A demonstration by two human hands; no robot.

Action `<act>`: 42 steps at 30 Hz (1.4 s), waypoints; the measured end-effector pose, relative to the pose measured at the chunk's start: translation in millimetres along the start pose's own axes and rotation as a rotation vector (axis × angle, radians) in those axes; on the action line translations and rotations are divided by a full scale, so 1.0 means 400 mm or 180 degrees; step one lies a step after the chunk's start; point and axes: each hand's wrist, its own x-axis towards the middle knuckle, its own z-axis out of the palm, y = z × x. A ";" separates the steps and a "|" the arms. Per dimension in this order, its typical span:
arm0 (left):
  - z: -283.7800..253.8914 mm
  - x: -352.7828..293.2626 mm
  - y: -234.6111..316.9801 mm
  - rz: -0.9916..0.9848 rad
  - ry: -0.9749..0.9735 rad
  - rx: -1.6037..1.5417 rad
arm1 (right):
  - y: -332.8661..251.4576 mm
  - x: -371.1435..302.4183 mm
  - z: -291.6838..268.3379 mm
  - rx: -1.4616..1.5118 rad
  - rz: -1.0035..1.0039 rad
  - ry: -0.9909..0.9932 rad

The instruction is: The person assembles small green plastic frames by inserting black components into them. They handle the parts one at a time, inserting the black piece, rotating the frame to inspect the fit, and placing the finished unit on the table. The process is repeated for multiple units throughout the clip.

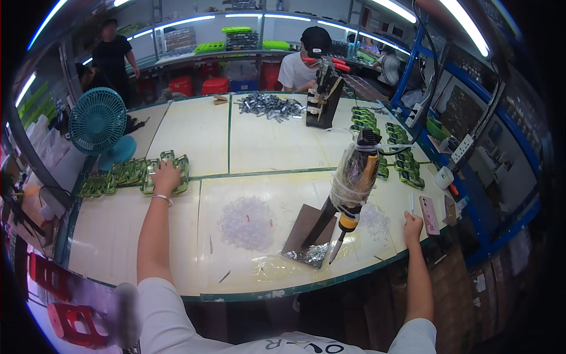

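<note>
On the left of the worktable, my left hand (167, 179) lies over the right end of a row of green parts, its fingers bent around one green part (167, 156). More green parts (127, 171) line up to its left. Near the right edge my right hand (414, 227) is closed around a slim white pen-like stick (411, 204), which points away from me. A pink phone (429, 215) lies just right of that hand. Between my hands an electric screwdriver (349, 223), wrapped in clear film, is mounted bit-down on a stand with a brown base (306, 227).
A heap of small clear pieces (244, 224) lies left of the screwdriver. Metal pieces (271, 107) are piled farther back, beside a black upright device (323, 103). Green parts (407, 159) stand in rows at right. A teal fan (98, 121) is at left; a person in a cap (299, 68) sits opposite.
</note>
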 end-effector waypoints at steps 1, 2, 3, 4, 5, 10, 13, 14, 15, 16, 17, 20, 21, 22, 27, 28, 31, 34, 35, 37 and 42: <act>0.005 0.000 -0.004 0.0054 0.0108 0.0010 | -0.002 0.001 0.001 -0.0011 0.0002 0.0003; 0.012 -0.001 -0.008 0.0108 0.0214 0.0020 | 0.000 0.002 -0.001 -0.0025 0.0004 0.0007; 0.019 -0.005 -0.010 0.0145 0.0308 0.0017 | -0.001 0.003 -0.003 -0.0040 0.0007 0.0010; 0.024 -0.010 -0.015 0.0196 0.0403 0.0036 | -0.004 -0.002 -0.001 -0.0028 -0.0012 0.0012; 0.030 -0.016 -0.018 0.0248 0.0495 0.0053 | -0.010 -0.002 0.000 -0.0020 -0.0031 0.0014; 0.037 -0.016 -0.023 0.0292 0.0673 0.0071 | -0.017 -0.006 0.004 -0.0176 -0.0164 0.0093; 0.042 -0.006 -0.026 0.0353 0.0726 0.0085 | -0.001 0.001 0.004 -0.0232 -0.0228 0.0146; 0.045 -0.007 -0.028 0.0381 0.0729 0.0087 | -0.003 0.000 0.004 -0.0227 -0.0218 0.0139; 0.050 -0.012 -0.029 0.0407 0.0731 0.0088 | -0.006 -0.001 0.003 -0.0222 -0.0210 0.0132; 0.042 -0.009 -0.028 0.0424 0.0767 0.0087 | -0.010 0.004 0.006 -0.0183 -0.0189 0.0127; 0.050 -0.003 -0.042 0.0478 0.0755 0.0184 | -0.009 0.001 0.006 -0.0170 -0.0165 0.0097; 0.051 0.004 -0.071 0.0852 0.0689 0.0400 | -0.007 0.001 0.010 -0.0066 -0.0239 0.0106; 0.048 -0.001 -0.062 0.0658 0.0519 0.0281 | 0.000 0.003 0.008 -0.0003 -0.0225 0.0116; 0.033 -0.017 -0.035 0.0629 0.0365 0.0263 | 0.007 0.006 0.007 0.0041 -0.0224 0.0098; -0.005 -0.037 -0.022 0.0418 -0.0017 0.0232 | 0.010 0.011 0.013 0.0079 -0.0096 0.0031; -0.009 -0.039 -0.014 0.0349 -0.0049 0.0243 | 0.013 0.009 0.010 0.0076 -0.0075 0.0065; -0.015 -0.055 0.002 0.0225 -0.0087 0.0249 | 0.023 0.017 0.011 0.0152 -0.0145 0.0045; -0.040 -0.084 0.007 0.0137 -0.0254 0.0201 | 0.020 0.019 0.011 0.0289 -0.0108 0.0017; -0.050 -0.096 0.005 0.0126 -0.0185 0.0209 | 0.014 0.016 0.014 0.0337 -0.0085 0.0009; -0.052 -0.138 -0.013 0.0054 -0.0092 0.0189 | 0.000 0.010 0.012 0.0386 -0.0076 -0.0051; -0.072 -0.251 -0.025 0.0052 -0.0186 0.0149 | 0.029 0.025 0.021 0.0499 -0.0056 -0.0024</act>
